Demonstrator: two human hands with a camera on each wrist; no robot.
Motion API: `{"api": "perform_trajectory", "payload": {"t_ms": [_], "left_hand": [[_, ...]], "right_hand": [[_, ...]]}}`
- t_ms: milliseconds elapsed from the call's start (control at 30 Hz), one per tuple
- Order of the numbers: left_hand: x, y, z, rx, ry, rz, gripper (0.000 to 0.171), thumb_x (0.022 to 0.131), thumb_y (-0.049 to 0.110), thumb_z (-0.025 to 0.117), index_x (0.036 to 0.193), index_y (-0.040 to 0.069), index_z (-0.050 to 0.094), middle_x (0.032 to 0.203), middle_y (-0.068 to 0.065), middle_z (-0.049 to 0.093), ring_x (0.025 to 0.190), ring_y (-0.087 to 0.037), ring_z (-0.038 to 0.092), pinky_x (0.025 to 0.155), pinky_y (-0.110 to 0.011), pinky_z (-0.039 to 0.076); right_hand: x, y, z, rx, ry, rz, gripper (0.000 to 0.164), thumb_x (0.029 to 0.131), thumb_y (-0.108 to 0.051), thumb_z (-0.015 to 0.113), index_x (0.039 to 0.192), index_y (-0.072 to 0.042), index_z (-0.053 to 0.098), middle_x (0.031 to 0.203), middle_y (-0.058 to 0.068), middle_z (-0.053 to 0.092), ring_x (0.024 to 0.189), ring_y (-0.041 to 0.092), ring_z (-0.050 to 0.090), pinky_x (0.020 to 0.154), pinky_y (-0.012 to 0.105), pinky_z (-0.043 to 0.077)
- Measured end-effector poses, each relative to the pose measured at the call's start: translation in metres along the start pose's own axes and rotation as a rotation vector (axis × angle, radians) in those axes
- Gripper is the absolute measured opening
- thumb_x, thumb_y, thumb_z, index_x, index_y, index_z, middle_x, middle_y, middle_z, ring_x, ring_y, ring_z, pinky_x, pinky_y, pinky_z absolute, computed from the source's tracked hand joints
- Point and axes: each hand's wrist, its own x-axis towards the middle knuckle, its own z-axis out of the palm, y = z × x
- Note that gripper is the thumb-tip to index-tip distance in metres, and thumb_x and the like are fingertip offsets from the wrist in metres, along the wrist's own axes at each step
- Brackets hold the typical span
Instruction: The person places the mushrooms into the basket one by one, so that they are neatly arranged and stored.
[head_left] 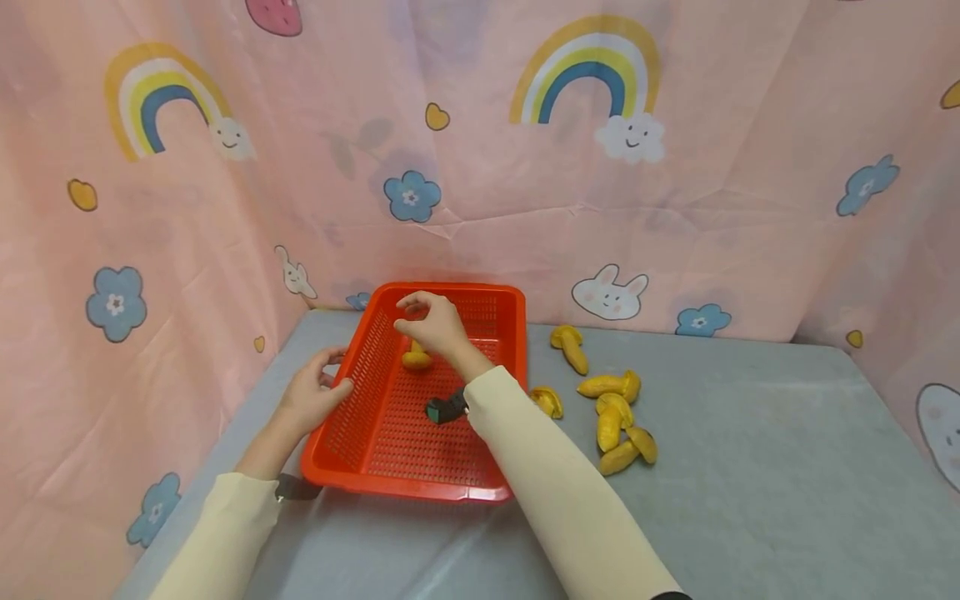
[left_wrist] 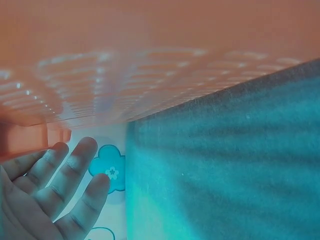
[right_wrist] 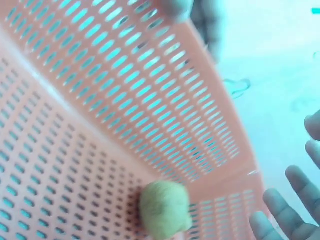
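Note:
A red perforated plastic basket (head_left: 420, 493) stands on the table. At its left rim is my left hand (head_left: 311, 396), its thumb over the edge and its fingers extended along the outside. Whether it touches the rim I cannot tell. Above the basket's far half hovers my right hand (head_left: 435, 325), with thumb and fingers apart and nothing between them. Below it, a yellow mushroom (head_left: 416, 359) lies on the basket floor, partly hidden by this hand. The right wrist view shows that mushroom (right_wrist: 165, 209) beside the perforated wall, with the right fingertips (right_wrist: 277, 200) higher up.
Several yellow mushrooms (head_left: 609, 386) lie on the grey table (head_left: 750, 433) to the basket's right. One mushroom (head_left: 547, 402) is close to the basket, partly behind my right sleeve (head_left: 555, 467). A pink patterned curtain (head_left: 480, 167) hangs behind and at both sides.

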Motion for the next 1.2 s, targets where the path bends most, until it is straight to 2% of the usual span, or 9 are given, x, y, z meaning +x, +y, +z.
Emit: {"api": "perform_trajectory", "payload": {"t_ms": [100,367,567,700,1033,1200], "left_hand": [[0.000,-0.001,0.002,-0.003,-0.002,0.005,0.056,0.090,0.014,0.057,0.143,0.009,0.040,0.136,-0.017,0.046,0.087,-0.027,0.056,0.062,-0.031,0.056],[-0.002,-0.002,0.004,-0.012,0.002,0.002,0.056,0.090,0.013,0.057,0.143,0.008,0.039,0.136,-0.017,0.046,0.086,-0.026,0.056,0.061,-0.031,0.056],[-0.001,-0.001,0.004,-0.015,0.001,0.006,0.056,0.090,0.014,0.057,0.143,0.009,0.039,0.136,-0.017,0.046,0.085,-0.026,0.055,0.061,-0.030,0.055],[0.000,0.001,0.004,-0.012,-0.004,0.007,0.056,0.090,0.015,0.057,0.143,0.009,0.039,0.137,-0.017,0.046,0.085,-0.026,0.055,0.061,-0.031,0.055],[0.000,0.000,0.001,-0.001,-0.004,0.005,0.056,0.090,0.015,0.056,0.143,0.010,0.039,0.136,-0.017,0.046,0.085,-0.025,0.055,0.061,-0.030,0.054],[-0.001,0.000,0.000,-0.005,-0.007,0.000,0.056,0.090,0.015,0.056,0.143,0.010,0.039,0.137,-0.017,0.045,0.084,-0.025,0.055,0.061,-0.030,0.054]], "right_hand": [[-0.004,-0.007,-0.004,-0.004,0.026,-0.013,0.030,0.087,-0.019,0.068,0.115,-0.010,0.065,0.122,0.014,0.063,0.090,0.023,0.064,0.063,0.026,0.049],[-0.016,-0.025,-0.013,-0.013,0.050,-0.044,0.026,0.085,-0.019,0.070,0.110,-0.016,0.066,0.115,0.007,0.066,0.092,0.024,0.065,0.071,0.028,0.054],[-0.025,-0.035,-0.029,0.022,0.043,-0.064,0.027,0.084,-0.018,0.070,0.110,-0.015,0.067,0.117,0.011,0.066,0.088,0.023,0.065,0.072,0.029,0.055],[-0.033,-0.040,-0.040,0.029,0.057,-0.076,0.026,0.084,-0.018,0.070,0.110,-0.016,0.067,0.114,0.008,0.066,0.089,0.025,0.066,0.074,0.032,0.055],[-0.050,-0.046,-0.061,-0.025,0.066,-0.091,0.026,0.083,-0.022,0.072,0.108,-0.019,0.068,0.111,0.002,0.068,0.093,0.025,0.064,0.080,0.035,0.054],[-0.059,-0.045,-0.071,-0.044,0.079,-0.112,0.026,0.082,-0.024,0.071,0.107,-0.020,0.068,0.109,0.002,0.069,0.091,0.024,0.063,0.077,0.035,0.054]]}}
